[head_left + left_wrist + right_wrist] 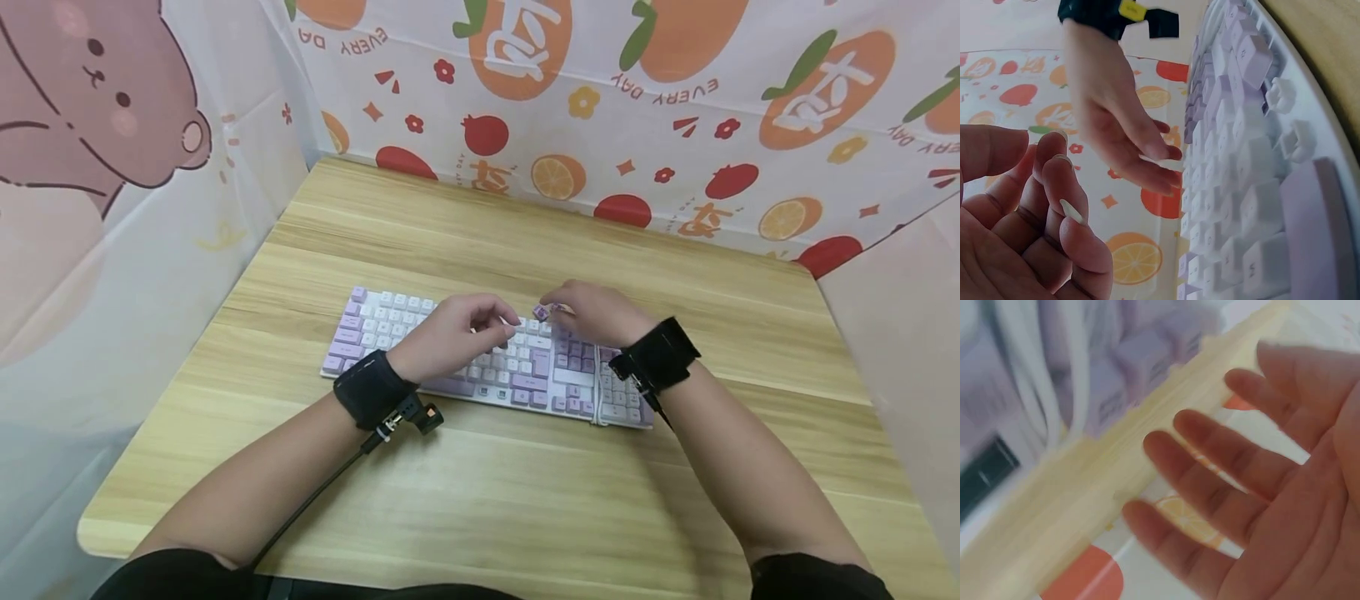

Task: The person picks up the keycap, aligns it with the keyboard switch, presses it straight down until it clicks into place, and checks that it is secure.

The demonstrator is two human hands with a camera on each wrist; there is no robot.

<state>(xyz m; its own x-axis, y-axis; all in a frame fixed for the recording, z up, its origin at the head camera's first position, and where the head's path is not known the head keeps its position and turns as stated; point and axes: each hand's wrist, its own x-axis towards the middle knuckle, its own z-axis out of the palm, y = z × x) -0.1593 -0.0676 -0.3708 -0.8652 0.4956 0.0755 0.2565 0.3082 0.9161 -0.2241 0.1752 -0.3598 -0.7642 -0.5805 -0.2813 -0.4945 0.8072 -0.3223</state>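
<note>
A white and purple keyboard (457,386) lies across the wooden table. Two bare switches (1297,140) show beside its space bar in the left wrist view. Over the middle keys hovers my left hand (453,333), its fingers loosely bent with nothing between them. My right hand (596,312) is above the keyboard's back edge on the right. In the right wrist view its fingers (1191,465) spread apart and hold nothing. Small purple keycaps (540,312) sit at the back edge beside the right fingertips. The right hand partly covers keys near there.
A white cable (597,392) is wrapped around the keyboard's right part. The wooden table (480,492) ends at a fruit-print curtain (555,125) behind and a bear-print sheet (112,108) on the left. Each wrist wears a black strap (372,387) with a camera; wires run along the arms.
</note>
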